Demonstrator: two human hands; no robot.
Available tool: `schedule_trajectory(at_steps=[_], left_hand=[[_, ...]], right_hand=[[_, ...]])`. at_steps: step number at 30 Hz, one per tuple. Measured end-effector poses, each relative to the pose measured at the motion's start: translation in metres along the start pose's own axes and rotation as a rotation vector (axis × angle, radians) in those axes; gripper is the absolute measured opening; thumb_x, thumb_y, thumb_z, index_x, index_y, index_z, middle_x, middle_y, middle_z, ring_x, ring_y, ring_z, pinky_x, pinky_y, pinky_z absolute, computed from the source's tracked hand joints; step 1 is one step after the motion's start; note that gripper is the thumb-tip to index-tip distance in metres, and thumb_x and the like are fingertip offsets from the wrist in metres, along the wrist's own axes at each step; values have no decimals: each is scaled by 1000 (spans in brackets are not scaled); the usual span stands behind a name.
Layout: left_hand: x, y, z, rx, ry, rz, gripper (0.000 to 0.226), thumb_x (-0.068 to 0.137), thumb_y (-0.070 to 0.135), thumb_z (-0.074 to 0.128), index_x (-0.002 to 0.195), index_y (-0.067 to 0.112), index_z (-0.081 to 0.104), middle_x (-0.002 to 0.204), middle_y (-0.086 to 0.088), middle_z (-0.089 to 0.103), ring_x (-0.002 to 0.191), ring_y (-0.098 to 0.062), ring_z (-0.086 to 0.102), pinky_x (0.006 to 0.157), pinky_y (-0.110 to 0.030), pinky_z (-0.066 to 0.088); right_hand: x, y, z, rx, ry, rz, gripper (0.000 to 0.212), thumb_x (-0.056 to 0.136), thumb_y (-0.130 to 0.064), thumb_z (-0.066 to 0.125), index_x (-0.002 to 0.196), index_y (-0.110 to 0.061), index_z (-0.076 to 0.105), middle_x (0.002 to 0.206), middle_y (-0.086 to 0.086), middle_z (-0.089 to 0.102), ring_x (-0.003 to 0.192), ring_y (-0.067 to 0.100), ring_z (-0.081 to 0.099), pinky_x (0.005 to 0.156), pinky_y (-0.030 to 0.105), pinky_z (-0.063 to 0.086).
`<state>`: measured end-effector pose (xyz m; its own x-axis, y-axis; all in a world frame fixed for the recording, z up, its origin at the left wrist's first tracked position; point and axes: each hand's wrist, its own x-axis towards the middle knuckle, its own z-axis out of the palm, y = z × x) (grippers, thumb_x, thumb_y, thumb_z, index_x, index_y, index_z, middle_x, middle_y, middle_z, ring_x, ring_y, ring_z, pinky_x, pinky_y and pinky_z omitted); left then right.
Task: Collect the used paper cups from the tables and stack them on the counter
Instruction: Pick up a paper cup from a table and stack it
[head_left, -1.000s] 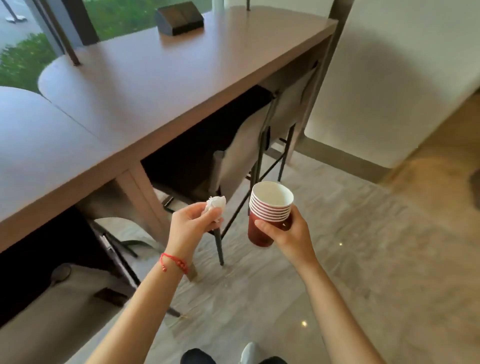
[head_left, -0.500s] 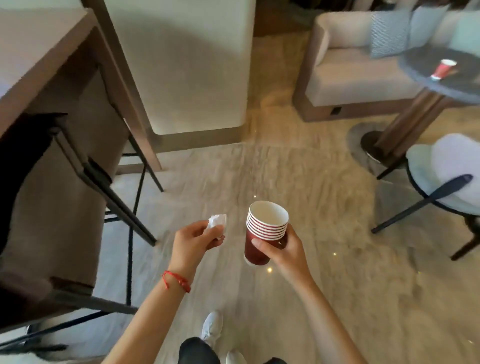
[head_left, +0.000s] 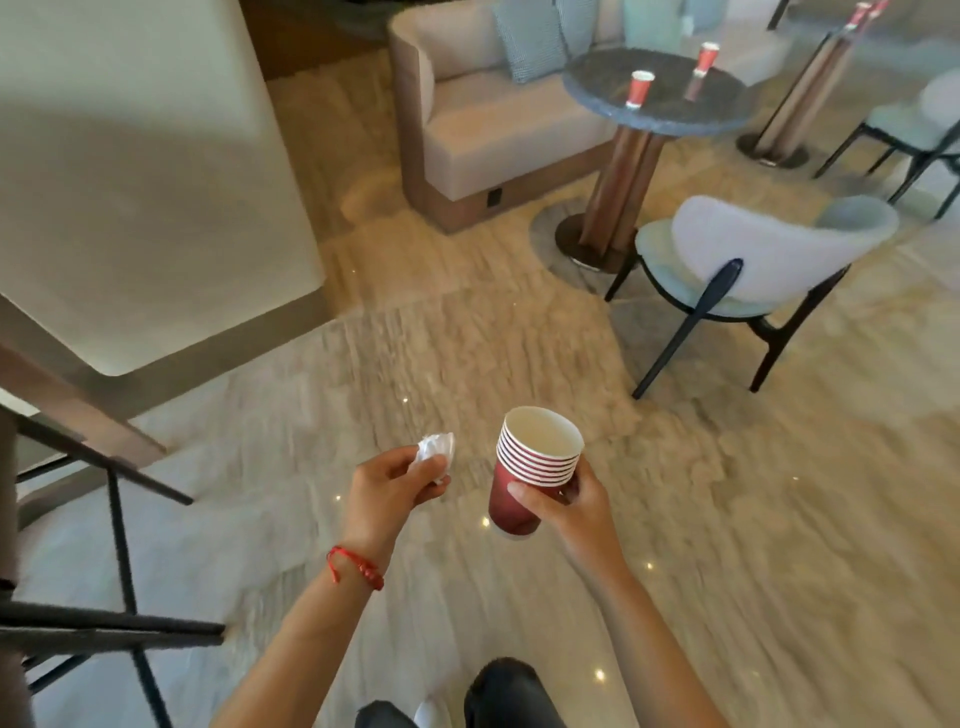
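My right hand (head_left: 576, 506) grips a stack of several nested red paper cups (head_left: 530, 467) with white rims, held upright in front of me. My left hand (head_left: 392, 480) pinches a crumpled white napkin (head_left: 436, 452) just left of the stack. Ahead on a round dark table (head_left: 613, 111) stand two red paper cups, one near its middle (head_left: 640, 89) and one at its far side (head_left: 705, 58). More red cups (head_left: 857, 14) show at the top right, blurred.
A pale blue chair (head_left: 769, 254) stands by the round table, with a beige sofa (head_left: 467, 114) behind it. A white pillar (head_left: 130, 182) rises at the left. Dark stool legs (head_left: 119, 545) stand at my lower left. Marble floor lies between me and the table.
The view has swung right, away from the long wooden counter toward the lounge. The round table with its cups is now nearer and fuller in view. Both hands keep their holds.
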<state>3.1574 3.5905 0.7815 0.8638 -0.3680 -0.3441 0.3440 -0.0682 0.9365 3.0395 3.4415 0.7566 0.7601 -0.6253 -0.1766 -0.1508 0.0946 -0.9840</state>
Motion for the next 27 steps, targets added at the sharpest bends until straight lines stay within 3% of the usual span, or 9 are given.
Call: schedule_trajectory(at_steps=[10,15,20,27], left_hand=[[128,47,65,37,-96,-19,10,81,4,65,75,9,70,76,-13,67,71,-19,68,61,-18,55],[212,74,119,55,-134,-24,6,81,6,66,77,4,71,76,-14,66,68,-15,69,62,-18,54],[295,115,165,9,-126,2,7,80,4,67,74,3,71,73,-12,65,66,-16,69,60,-18,54],[411,169,207,8,-155,45,7,80,2,66,75,0,70,70,-10,64,64,-15,69,60,-18,54]], right_hand=[[134,-29,-25,44,126,-18,54,56,-24,81,105,-27,60,95,-14,72,91,2,67,69,15,51],[225,-54,-46,44,139,-37,58,57,-28,83,109,-33,57,103,-17,69,98,2,65,74,18,53],[317,-82,-61,61,133,-52,70,50,-38,83,114,-27,58,106,-10,70,100,7,65,77,21,53],[444,-116,-58,58,131,-77,67,51,-33,85,111,-30,57,103,-15,70,97,3,65,72,15,51]])
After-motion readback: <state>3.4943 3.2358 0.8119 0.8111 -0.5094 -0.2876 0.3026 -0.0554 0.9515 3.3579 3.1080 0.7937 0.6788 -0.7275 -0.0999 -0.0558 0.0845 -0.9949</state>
